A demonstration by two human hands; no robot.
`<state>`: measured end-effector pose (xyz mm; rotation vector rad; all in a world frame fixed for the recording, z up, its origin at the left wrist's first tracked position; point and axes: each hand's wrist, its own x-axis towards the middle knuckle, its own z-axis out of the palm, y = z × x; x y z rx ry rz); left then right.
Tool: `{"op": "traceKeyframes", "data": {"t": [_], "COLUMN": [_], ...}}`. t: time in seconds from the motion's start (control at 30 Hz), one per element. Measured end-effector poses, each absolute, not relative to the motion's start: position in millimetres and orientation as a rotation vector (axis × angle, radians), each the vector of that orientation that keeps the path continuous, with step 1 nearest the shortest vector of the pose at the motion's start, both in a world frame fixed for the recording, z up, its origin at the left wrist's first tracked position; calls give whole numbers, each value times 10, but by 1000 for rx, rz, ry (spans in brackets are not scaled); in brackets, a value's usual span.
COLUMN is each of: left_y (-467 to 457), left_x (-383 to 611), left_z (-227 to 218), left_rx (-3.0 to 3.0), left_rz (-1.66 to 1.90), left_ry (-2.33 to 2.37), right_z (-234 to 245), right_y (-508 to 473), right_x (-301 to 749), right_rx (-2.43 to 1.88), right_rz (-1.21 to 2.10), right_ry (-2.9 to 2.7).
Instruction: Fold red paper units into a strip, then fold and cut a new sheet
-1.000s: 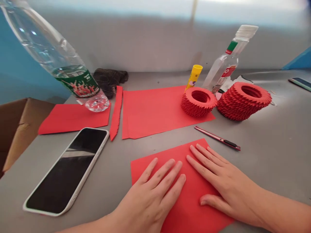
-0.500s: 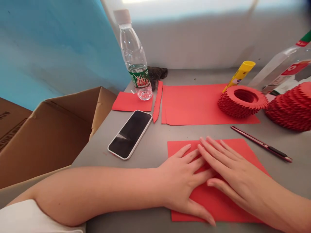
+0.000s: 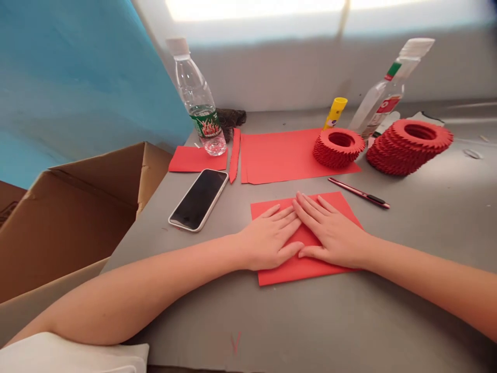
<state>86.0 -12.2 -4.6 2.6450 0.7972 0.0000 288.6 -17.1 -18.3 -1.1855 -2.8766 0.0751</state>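
Note:
A sheet of red paper (image 3: 267, 277) lies on the grey table under both hands. My left hand (image 3: 269, 238) rests flat on its left part, fingers stretched out toward the middle. My right hand (image 3: 334, 233) lies flat on the right part, palm down. Their fingertips meet near the paper's upper middle, and the two thumbs come close together below. Neither hand grips anything. Just beyond the right hand is a slim utility knife (image 3: 359, 193), pink and black, lying on the table.
Behind lie more red sheets (image 3: 279, 155), a narrow red strip (image 3: 234, 155) and stacked red toothed paper rings (image 3: 338, 150), (image 3: 407, 147). A yellow glue stick (image 3: 334, 113), two bottles (image 3: 204, 106) and a phone (image 3: 199, 199) stand or lie around. An open cardboard box (image 3: 89, 207) adjoins the table's left edge.
The view has pulled back, showing more of the table. My left thumb has moved in toward the right thumb. Both hands stay flat on the red paper.

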Motion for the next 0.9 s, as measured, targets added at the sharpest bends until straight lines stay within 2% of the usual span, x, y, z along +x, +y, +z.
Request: {"op": "traceKeyframes", "data": {"t": [0.53, 0.9], "left_y": [-94, -157], "left_x": [907, 885], "left_z": [28, -43], "left_rx": [2710, 2800], "left_rz": [-249, -155], "left_ry": [806, 851], "right_z": [-205, -216], "right_y": [-294, -360], "right_x": [2971, 3044], "right_rx": [-1169, -1222], "right_rz": [201, 214], "right_ry": [-2905, -2871]}}
